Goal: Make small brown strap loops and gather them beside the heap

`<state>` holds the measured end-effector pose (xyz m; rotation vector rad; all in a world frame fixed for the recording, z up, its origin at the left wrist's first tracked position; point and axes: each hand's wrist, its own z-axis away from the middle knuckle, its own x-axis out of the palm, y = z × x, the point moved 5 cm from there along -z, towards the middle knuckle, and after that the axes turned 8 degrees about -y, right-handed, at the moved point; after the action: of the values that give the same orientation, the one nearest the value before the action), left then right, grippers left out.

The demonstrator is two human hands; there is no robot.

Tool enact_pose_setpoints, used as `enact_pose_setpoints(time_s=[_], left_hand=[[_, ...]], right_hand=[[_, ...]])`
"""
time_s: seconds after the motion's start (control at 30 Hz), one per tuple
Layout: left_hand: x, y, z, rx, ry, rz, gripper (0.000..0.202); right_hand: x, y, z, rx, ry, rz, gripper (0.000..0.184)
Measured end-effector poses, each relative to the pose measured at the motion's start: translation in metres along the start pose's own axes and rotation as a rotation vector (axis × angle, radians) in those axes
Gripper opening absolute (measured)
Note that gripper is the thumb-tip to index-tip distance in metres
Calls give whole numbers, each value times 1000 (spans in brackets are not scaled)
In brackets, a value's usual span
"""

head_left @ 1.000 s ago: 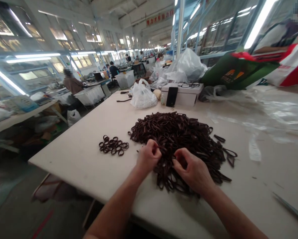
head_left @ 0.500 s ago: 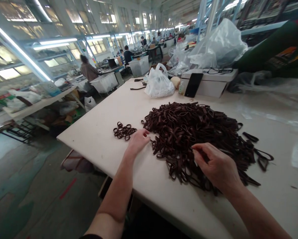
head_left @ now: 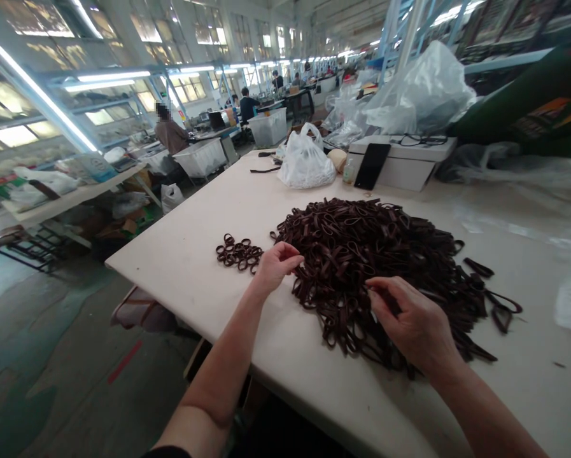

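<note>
A large heap of dark brown strap loops point(head_left: 347, 248) lies on the pale table. At its left edge is my left hand point(head_left: 276, 266), thumb and fingertips brought together; whatever is between them, if anything, is too small to make out. My right hand point(head_left: 414, 318) is over the front of the heap, thumb and forefinger in a pinch among the loops. What that pinch holds is hidden against the dark heap. Just left of my left hand sits a small cluster of brown rings point(head_left: 240, 252), rounder than the loops in the heap.
Behind the heap stand a white plastic bag point(head_left: 307, 162), a dark phone point(head_left: 372, 165) leaning on a white box point(head_left: 404, 162), and eyeglasses on that box. A few loops point(head_left: 503, 312) lie loose at the right. The table's left edge point(head_left: 146, 296) drops to the floor; other people sit far back.
My left hand has moved right, from beside the ring cluster to the heap's left edge, its thumb and fingers drawing together. My right hand stays nearly in place.
</note>
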<state>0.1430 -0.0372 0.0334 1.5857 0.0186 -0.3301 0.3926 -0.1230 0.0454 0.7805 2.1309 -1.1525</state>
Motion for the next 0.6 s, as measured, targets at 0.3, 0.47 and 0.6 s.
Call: enact_pose_setpoints(time_s=[0.3,0.47,0.6], left_hand=[[92,45,4,62,-283,243,30],[98,33,3,64,-217,271,29],[103,26,4,55,-174,358,36]], right_hand=[[9,-7,2,141,-62,-496,15],[8,-12,4,-1,-24,-387,8],[8,-17,6,-117,-28,-205,11]])
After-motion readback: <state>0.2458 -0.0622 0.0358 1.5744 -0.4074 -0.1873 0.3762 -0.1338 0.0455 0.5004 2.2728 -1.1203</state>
